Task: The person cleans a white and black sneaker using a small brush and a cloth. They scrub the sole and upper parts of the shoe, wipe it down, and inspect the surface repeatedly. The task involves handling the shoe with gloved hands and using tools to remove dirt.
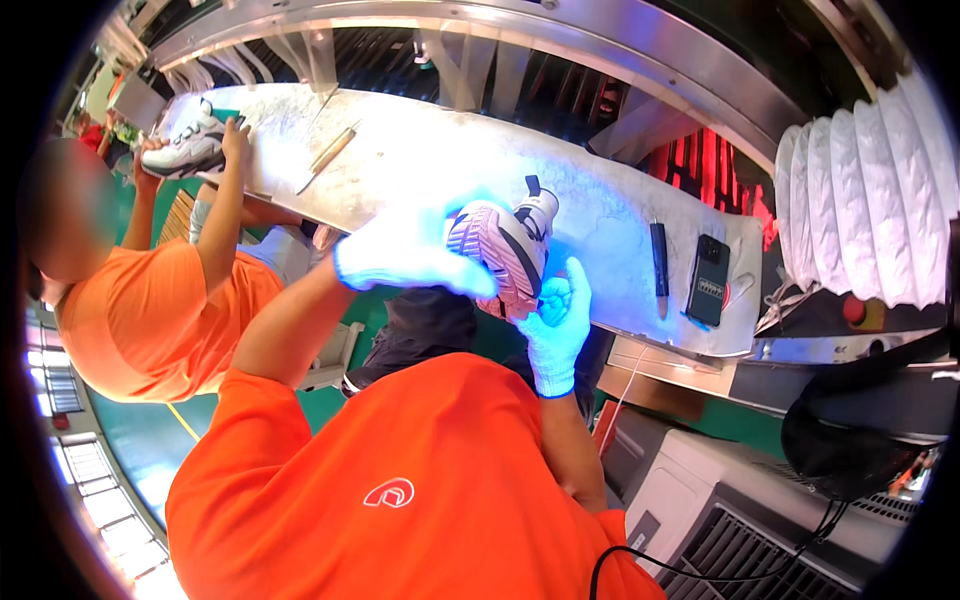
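A pale sneaker (510, 245) with dark stripes is held tilted in front of my chest, above the near edge of the worktable. My left hand (405, 252), in a white glove, lies across its left side with the fingers against the shoe. Around the lower end, my right hand (560, 320) grips it from the right, its gloved fingers curled and partly hidden by the shoe. Bluish light washes over both gloves. A dark pull tab stands up at the sneaker's upper end.
The pale worktable (420, 135) carries a wooden-handled tool (328, 157), a dark slim tool (659, 268) and a black phone (708, 280). At left, a co-worker in orange holds another sneaker (190, 148). A white ribbed duct (865, 190) hangs at right, near red-lit slats (705, 175).
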Demonstrator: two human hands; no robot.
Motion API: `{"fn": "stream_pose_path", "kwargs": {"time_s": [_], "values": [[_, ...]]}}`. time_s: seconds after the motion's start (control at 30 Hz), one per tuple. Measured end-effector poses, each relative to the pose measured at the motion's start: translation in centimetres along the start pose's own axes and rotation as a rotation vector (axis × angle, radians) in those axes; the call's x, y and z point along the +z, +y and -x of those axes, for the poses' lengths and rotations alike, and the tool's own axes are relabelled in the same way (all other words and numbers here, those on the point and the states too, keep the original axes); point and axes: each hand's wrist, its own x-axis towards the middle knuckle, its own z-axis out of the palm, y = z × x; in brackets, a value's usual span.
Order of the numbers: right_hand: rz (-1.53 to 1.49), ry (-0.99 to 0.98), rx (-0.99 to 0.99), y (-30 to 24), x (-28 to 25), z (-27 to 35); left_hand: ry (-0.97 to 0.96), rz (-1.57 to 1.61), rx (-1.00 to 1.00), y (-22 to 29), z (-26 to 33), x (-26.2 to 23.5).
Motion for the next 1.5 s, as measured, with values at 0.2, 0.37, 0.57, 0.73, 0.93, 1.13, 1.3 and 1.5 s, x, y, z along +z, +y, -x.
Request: {"fn": "stream_pose_path", "kwargs": {"time_s": [0.2,0.37,0.57,0.73,0.93,1.13,1.3,1.5], "values": [[-0.140,0.061,0.198,-1.0,0.4,-1.2,0.189,-0.124,0.113,-0.5,-3.0,1.1],[-0.266,0.030,0.215,-1.7,0.4,-1.0,0.267,-0.013,0.226,-2.0,-2.8,2.4],[-0.237,0.053,0.207,-1.5,0.6,-0.8,0.274,0.891,-0.074,-11.3,3.1,10.9],[-0.132,0.081,0.261,-3.5,2.4,0.0,0.401,0.968,-0.090,-10.4,2.2,14.1],[0.588,0.091,-0.256,-7.9,-3.1,4.3,0.114,0.917,-0.148,-9.7,3.2,11.0],[0.353,-0.162,-0.048,-16.7,3.3,0.1,0.083,0.188,-0.061,-9.1,3.1,9.7],[0.493,-0.232,-0.203,-15.0,5.3,0.7,0.167,0.222,0.082,-11.1,3.6,9.8],[0.658,-0.341,-0.353,-14.1,7.0,1.3,0.238,0.314,0.284,-9.1,4.5,8.1]]}}
